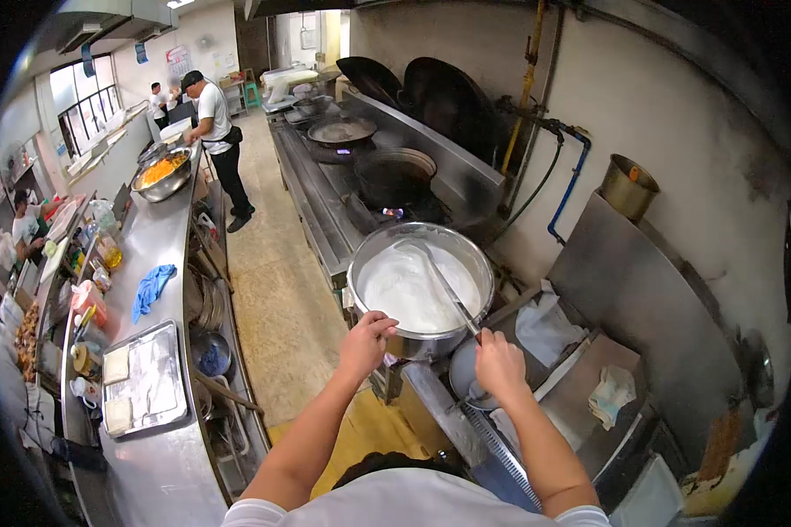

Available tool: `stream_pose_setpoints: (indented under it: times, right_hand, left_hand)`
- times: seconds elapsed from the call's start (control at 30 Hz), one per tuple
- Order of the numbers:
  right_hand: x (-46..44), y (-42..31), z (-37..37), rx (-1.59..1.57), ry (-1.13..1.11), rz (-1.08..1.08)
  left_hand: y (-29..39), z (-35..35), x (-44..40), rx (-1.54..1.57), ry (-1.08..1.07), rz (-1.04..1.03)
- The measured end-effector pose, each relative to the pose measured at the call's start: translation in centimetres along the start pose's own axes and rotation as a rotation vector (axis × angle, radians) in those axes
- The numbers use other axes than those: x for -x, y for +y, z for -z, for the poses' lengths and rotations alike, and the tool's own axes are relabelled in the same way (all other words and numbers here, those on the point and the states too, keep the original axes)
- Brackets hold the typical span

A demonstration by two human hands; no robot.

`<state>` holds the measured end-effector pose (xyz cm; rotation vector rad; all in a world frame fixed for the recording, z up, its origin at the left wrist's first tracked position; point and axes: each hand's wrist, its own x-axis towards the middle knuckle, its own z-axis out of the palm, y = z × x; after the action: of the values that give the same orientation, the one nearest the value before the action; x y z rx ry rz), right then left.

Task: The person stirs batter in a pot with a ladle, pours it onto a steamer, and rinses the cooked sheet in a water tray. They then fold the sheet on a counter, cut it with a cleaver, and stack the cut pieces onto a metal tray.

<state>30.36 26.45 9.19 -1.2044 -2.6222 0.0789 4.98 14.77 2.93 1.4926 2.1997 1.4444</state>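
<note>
A large metal pot [358, 303] holds a smooth white mixture [413, 285] and stands at the near end of the stove line. My right hand [501, 362] is wrapped round the handle of a long metal ladle [453, 294], whose far end dips into the mixture. At the pot's near left rim, my left hand [369, 341] has its fingers bent together against the edge. The bottom of the pot is hidden behind its wall and my hands.
Burners with a dark wok [395, 176] and a pan [343, 131] lie beyond the pot. Left, a steel counter [154, 237] carries a tray [178, 373], a blue cloth [154, 292] and a bowl of orange food [164, 171]. A person [213, 114] stands by it.
</note>
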Motion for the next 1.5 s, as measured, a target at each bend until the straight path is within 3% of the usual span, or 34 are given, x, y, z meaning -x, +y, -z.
stream_pose_setpoints:
  times: [0.3, 0.6, 0.73, 1.03, 1.23, 1.37, 1.5]
  right_hand:
    - [1.2, 0.6, 4.8, 0.115, -0.156, 0.150]
    - [2.7, -1.9, 16.3, 0.221, -0.276, 0.368]
    - [0.1, -4.1, 18.9, 0.293, -0.369, 0.359]
    - [-6.3, -8.2, 10.7, 0.307, -0.367, 0.434]
    - [-5.0, -6.4, -0.4, 0.422, -0.136, 0.309]
    - [-5.4, -2.4, -1.5, 0.524, -0.106, 0.286]
    - [-6.8, -0.4, 1.4, 0.438, -0.294, 0.331]
  left_hand:
    - [-1.1, -0.3, 0.1, 0.003, 0.046, -0.049]
    - [-1.1, 0.2, -0.1, -0.008, -0.005, 0.006]
    - [-1.0, 0.2, -0.2, 0.031, -0.005, 0.004]
    - [-1.0, 0.4, -0.4, 0.039, 0.009, -0.012]
    - [-0.9, 0.4, -0.4, 0.018, 0.018, -0.015]
    - [-1.3, 0.2, -0.2, 0.016, 0.028, -0.030]
    - [-1.5, -0.1, -0.2, 0.022, 0.035, -0.019]
